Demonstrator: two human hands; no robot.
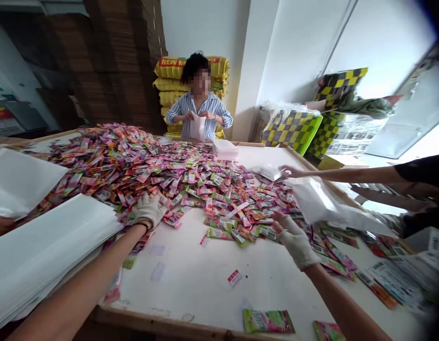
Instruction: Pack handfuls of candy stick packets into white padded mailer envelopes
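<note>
A big heap of small colourful packets (162, 166) covers the far half of a white table (205, 279). My left hand (150, 210), in a white glove, rests on the heap's near edge with fingers curled into the packets. My right hand (295, 239), also gloved, reaches toward the packets at the centre right; its fingers are bent, and what they hold, if anything, is hidden.
Stacks of white bags (45, 251) lie at my left. A person in a striped shirt (200, 113) holds a white bag across the table. At the right, another person's hand (288, 171) reaches in above a white bag (317, 201). Loose packets (268, 321) lie at the near edge.
</note>
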